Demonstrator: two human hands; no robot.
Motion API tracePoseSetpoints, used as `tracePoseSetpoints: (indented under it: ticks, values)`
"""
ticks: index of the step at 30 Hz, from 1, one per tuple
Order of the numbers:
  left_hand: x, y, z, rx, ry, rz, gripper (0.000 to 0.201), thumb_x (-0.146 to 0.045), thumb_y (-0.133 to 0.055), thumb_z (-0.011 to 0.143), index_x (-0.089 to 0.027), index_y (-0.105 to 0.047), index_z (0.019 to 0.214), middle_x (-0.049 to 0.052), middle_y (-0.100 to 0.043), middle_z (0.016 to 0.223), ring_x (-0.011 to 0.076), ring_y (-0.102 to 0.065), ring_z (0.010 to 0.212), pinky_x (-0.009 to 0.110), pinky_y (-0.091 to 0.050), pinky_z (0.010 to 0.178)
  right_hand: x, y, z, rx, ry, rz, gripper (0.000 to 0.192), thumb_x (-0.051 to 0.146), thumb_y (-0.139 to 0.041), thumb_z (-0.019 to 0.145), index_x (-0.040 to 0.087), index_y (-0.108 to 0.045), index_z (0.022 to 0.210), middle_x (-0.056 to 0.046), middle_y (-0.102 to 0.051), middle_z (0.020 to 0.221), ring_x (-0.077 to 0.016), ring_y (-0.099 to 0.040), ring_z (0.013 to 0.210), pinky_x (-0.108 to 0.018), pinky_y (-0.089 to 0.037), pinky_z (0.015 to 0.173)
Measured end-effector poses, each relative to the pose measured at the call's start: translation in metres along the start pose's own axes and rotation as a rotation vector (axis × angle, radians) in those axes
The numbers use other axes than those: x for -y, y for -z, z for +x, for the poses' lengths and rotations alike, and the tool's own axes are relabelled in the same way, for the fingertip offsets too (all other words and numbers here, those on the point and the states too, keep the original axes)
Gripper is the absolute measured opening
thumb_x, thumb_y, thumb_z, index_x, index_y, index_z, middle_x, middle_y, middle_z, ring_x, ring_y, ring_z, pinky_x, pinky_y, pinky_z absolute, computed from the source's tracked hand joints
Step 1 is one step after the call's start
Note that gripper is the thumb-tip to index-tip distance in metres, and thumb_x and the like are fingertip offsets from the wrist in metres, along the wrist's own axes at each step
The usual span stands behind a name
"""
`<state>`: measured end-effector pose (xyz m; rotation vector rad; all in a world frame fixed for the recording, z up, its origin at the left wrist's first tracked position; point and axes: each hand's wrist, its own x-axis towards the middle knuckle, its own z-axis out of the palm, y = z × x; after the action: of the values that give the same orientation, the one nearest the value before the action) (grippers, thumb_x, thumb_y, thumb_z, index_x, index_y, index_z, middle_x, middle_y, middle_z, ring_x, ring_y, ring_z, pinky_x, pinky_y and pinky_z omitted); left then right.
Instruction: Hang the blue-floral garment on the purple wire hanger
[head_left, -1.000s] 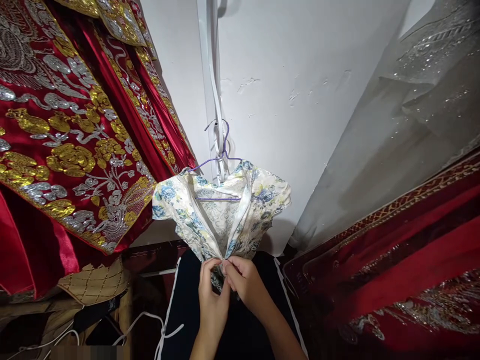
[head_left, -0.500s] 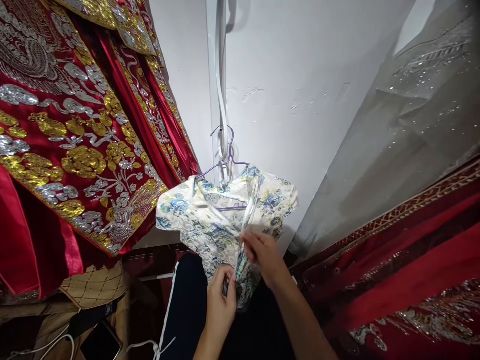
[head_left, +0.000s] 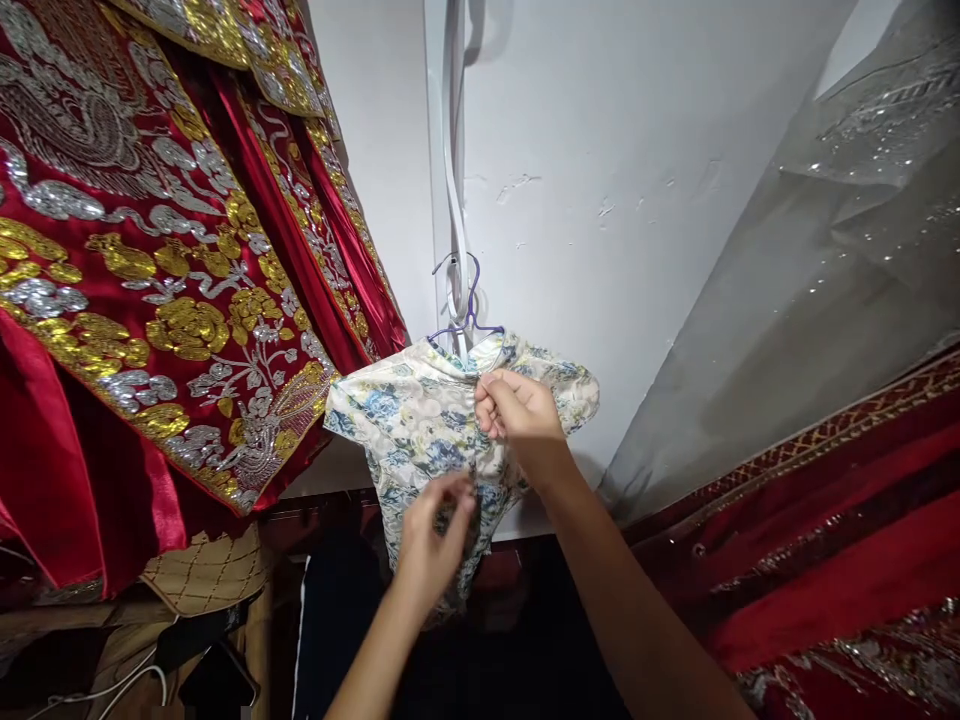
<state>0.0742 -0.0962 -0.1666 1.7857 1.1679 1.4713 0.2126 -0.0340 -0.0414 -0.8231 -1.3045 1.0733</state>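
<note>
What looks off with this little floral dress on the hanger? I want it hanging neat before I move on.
The floral dress hangs bunched and lopsided on the purple hanger, its left sleeve jutting out wide. The right hand pinches the fabric near the collar; the left hand touches the lower front. The white wall behind shows small scuffs.

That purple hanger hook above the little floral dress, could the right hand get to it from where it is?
Probably yes. The right hand pinches the dress collar just below the hook, with only bare wall between them.
</note>
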Motion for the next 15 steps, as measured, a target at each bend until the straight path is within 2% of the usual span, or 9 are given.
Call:
tracePoseSetpoints:
  ticks: [2,4,6,9,10,12,15]
  values:
    - [-0.028,0.012,0.04,-0.145,-0.12,0.01,0.035,-0.027,-0.057,0.099,-0.023,-0.061,0.133,0.007,-0.071,0.103,0.02,-0.067,0.096,0.034,-0.052,0.09,0.005,0.002,-0.004,0.012,0.023,-0.02,0.021,0.031,-0.055,0.088,0.019,-0.058,0.071,0.003,-0.053,0.05,-0.0079,-0.043,0.045,-0.02,-0.031,0.044]
    - [-0.054,0.021,0.076,-0.204,-0.264,0.059,0.042,-0.026,-0.056,0.1,-0.023,-0.055,0.141,0.007,-0.07,0.106,0.0181,-0.066,0.095,0.033,-0.051,0.089,0.011,0.003,-0.006,0.021,0.034,-0.034,0.021,0.03,-0.054,0.088,0.019,-0.058,0.071,0.003,-0.053,0.049,-0.0081,-0.043,0.045,-0.02,-0.032,0.046]
    - [-0.074,0.025,0.102,-0.144,-0.38,0.166,0.03,-0.026,-0.057,0.099,-0.021,-0.065,0.127,0.006,-0.068,0.102,0.0174,-0.064,0.093,0.031,-0.05,0.086,0.014,0.003,-0.005,0.023,0.037,-0.052,0.022,0.032,-0.053,0.089,0.019,-0.059,0.073,0.003,-0.053,0.049,-0.0086,-0.043,0.045,-0.021,-0.032,0.047]
    - [-0.094,0.028,0.117,-0.112,-0.494,0.283,0.016,-0.027,-0.057,0.099,-0.017,-0.07,0.097,0.005,-0.066,0.091,0.0169,-0.062,0.088,0.03,-0.049,0.082,-0.002,0.004,-0.002,-0.01,0.061,-0.114,0.023,0.036,-0.055,0.09,0.019,-0.058,0.075,0.004,-0.05,0.051,-0.0096,-0.041,0.047,-0.023,-0.03,0.047]
    - [-0.097,0.031,0.118,-0.154,-0.508,0.293,0.017,-0.027,-0.057,0.099,-0.017,-0.069,0.093,0.004,-0.066,0.09,0.0168,-0.061,0.088,0.029,-0.049,0.083,-0.012,0.006,-0.002,-0.02,0.058,-0.155,0.025,0.037,-0.055,0.089,0.019,-0.056,0.072,0.004,-0.047,0.051,-0.0097,-0.04,0.048,-0.024,-0.028,0.047]
    - [-0.097,0.043,0.117,-0.318,-0.485,0.258,0.016,-0.027,-0.058,0.099,-0.016,-0.067,0.093,0.004,-0.067,0.092,0.0164,-0.062,0.089,0.029,-0.048,0.083,-0.039,0.011,-0.005,-0.019,0.038,-0.262,0.03,0.037,-0.056,0.088,0.021,-0.049,0.064,0.005,-0.04,0.051,-0.0098,-0.034,0.049,-0.026,-0.024,0.049]
    - [-0.074,0.078,0.115,-0.639,-0.328,0.032,0.015,-0.028,-0.062,0.096,-0.015,-0.067,0.092,0.002,-0.066,0.088,0.0137,-0.061,0.083,0.025,-0.049,0.079,-0.077,0.019,-0.019,-0.008,-0.002,-0.383,0.039,0.035,-0.054,0.086,0.022,-0.036,0.055,0.005,-0.034,0.05,-0.0103,-0.03,0.05,-0.028,-0.023,0.051]
